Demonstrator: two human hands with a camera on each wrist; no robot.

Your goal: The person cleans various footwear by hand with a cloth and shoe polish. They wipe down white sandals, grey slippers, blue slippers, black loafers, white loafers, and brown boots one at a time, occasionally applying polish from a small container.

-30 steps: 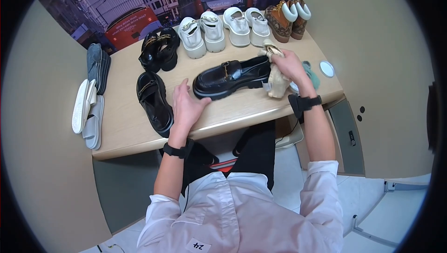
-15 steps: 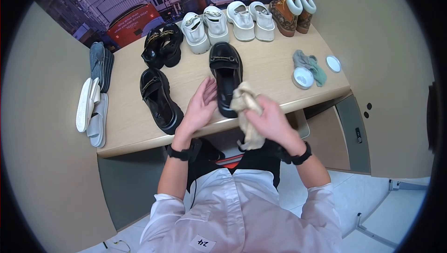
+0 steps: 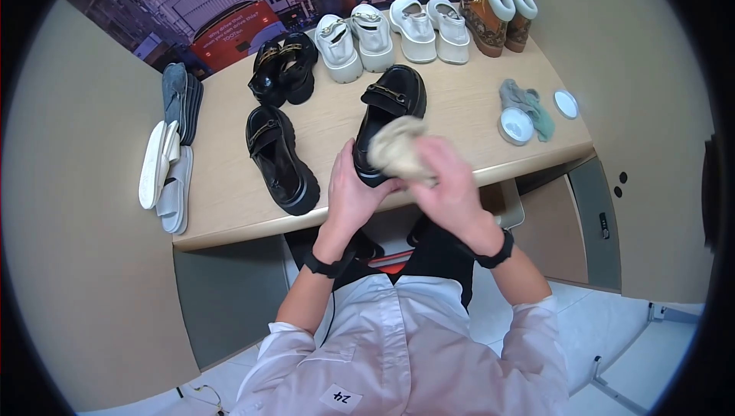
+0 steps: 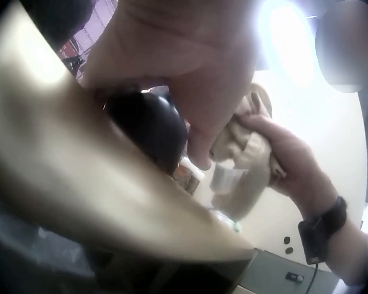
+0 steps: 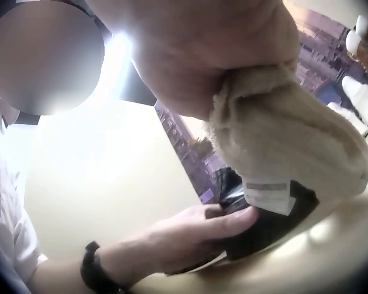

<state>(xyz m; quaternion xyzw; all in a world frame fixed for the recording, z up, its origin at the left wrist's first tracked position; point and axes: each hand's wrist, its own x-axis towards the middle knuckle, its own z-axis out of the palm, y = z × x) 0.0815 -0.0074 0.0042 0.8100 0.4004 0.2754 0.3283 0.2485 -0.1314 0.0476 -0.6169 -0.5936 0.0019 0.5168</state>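
A black loafer (image 3: 407, 88) with a metal bit on its strap lies on the table, toe pointing away. My left hand (image 3: 354, 195) grips its heel, with fingers on the left side and the thumb on the right. In the left wrist view the rounded black heel (image 4: 148, 127) shows between thumb and fingers. My right hand (image 3: 452, 194) holds a bunched beige cloth (image 3: 398, 148) over the loafer's rear opening, covering part of it. A white label (image 5: 270, 193) hangs from the cloth in the right wrist view. The matching loafer (image 3: 282, 157) stands to the left.
Along the back stand shiny black shoes (image 3: 283, 68), white shoes (image 3: 375, 37) and brown boots (image 3: 490, 22). Slippers (image 3: 174, 179) line the left edge. At right are an open round tin (image 3: 516, 126), a grey-green cloth (image 3: 528, 102) and a white lid (image 3: 566, 104).
The loafer has turned from lying sideways to toe-away. My right hand has brought the cloth left from the tin side to over the shoe. My left hand has taken hold of the heel.
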